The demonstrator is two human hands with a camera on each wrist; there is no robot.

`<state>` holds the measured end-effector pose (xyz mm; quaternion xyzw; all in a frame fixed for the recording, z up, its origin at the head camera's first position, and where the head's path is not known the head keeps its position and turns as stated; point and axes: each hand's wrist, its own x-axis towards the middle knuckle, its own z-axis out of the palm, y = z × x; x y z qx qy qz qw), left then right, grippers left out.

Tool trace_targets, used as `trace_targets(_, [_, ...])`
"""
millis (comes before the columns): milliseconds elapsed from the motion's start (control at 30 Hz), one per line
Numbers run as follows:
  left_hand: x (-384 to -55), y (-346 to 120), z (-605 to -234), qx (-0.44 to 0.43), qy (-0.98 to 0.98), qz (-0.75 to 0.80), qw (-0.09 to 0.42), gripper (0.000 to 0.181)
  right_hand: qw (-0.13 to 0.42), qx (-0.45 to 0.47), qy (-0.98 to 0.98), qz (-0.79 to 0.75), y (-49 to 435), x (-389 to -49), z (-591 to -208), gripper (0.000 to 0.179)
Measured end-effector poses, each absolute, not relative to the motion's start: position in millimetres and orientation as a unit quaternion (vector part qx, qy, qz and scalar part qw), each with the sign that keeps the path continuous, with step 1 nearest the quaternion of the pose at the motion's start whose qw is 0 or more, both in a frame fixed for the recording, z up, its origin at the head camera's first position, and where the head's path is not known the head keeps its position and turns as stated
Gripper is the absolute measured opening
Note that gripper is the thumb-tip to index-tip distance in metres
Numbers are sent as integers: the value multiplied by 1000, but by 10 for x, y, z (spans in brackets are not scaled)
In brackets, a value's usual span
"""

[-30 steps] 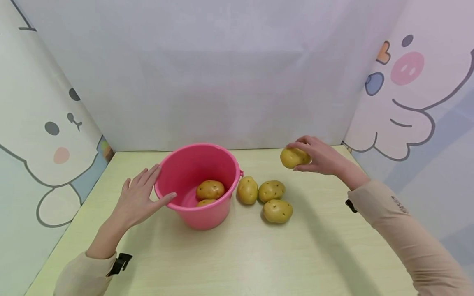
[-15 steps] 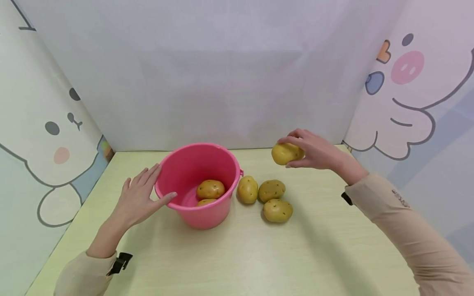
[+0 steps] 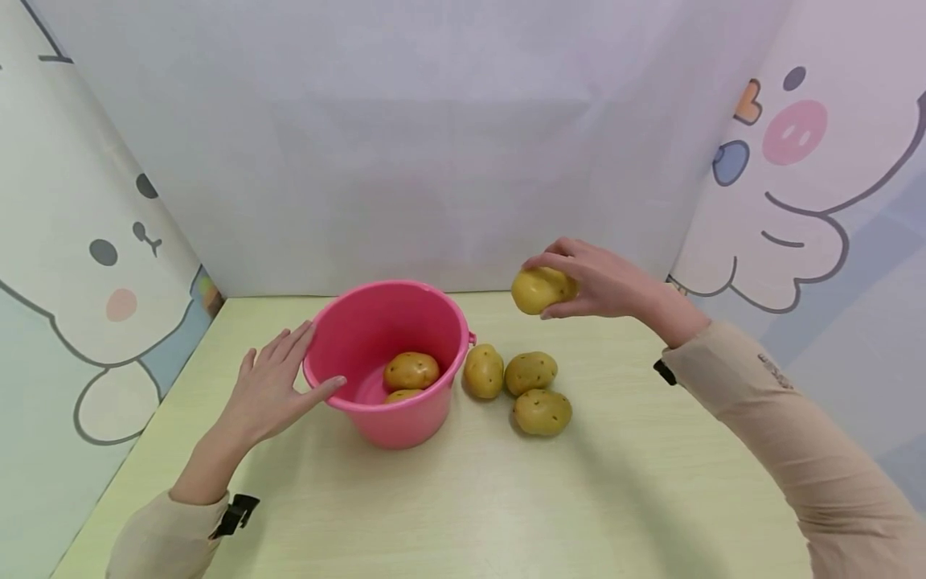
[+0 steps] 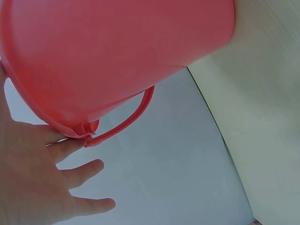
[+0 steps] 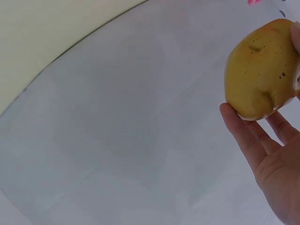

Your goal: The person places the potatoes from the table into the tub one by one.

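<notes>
My right hand (image 3: 611, 281) holds a yellow potato (image 3: 534, 291) between thumb and fingers, raised above the back of the table. In the right wrist view this potato (image 5: 260, 70) shows dark specks. A pink bucket (image 3: 401, 426) stands left of it, with one potato (image 3: 411, 371) inside and part of another potato (image 3: 402, 396) behind the near rim. My left hand (image 3: 264, 394) rests at the bucket's left rim, fingers straight and spread. Its fingertips touch the rim near the hanging handle (image 4: 129, 122) in the left wrist view.
Right of the bucket, three potatoes lie close together on the light wooden table (image 3: 463, 515): one potato (image 3: 483, 371) beside the bucket, a darker potato (image 3: 531, 373) and a nearer potato (image 3: 542, 412). A pale wall (image 3: 448, 161) rises behind, with cartoon-printed panels at both sides.
My right hand has carried the potato leftward and slightly upward, closer to the bucket. The left hand, the bucket and the other potatoes have stayed in place.
</notes>
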<state>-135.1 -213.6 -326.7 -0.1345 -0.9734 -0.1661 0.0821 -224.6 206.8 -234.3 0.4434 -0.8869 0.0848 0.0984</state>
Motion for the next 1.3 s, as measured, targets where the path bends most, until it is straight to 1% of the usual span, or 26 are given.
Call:
trace_targets(267, [-1351,-2136,-3272,-135,-974,-165,82,86,93,449,-885,80,1851,-2263,-2209,58])
trace_targets(667, [-1359,-2142,-3310,-139,-972,-166,96,86,69,451,-887,70,1470,-2261,-2057,60])
trace_targets(767, [-1360,-2143,-3308,-137,-972,-165,92,87,65,455,-885,69,1370,-2252,-2029,60])
trace_targets(1100, [-1365,-2140,-3308,-136,-973,-164,89,87,56,464,-881,71,1105,-2257,-2034,60])
trace_targets(1300, [-1359,-2139,-3303,-137,-972,-166,90,86,39,472,-877,81,956,-2272,-2040,60])
